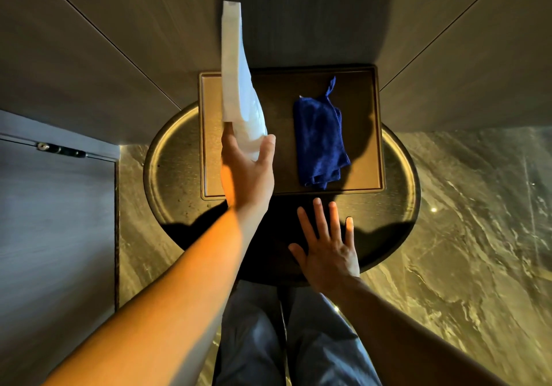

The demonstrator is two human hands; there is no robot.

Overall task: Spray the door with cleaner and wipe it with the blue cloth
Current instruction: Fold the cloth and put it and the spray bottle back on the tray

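Observation:
My left hand [248, 170] grips the base of a white spray bottle [239, 87], which stretches away from me above the left part of a brown square tray [378, 134]. A folded blue cloth [321, 140] lies on the right part of the tray. My right hand [327, 245] hovers with fingers spread over the near side of the round table, just in front of the tray and the cloth, holding nothing. The door [53, 221] is at the left, dark and wood-grained, with a metal fitting near its top edge.
The tray rests on a round metal-rimmed table [403, 212] set against brown wall panels [89, 57]. A glossy marble floor [478, 236] spreads to the right and beside the door. My legs in blue trousers [254, 341] stand right under the table's near edge.

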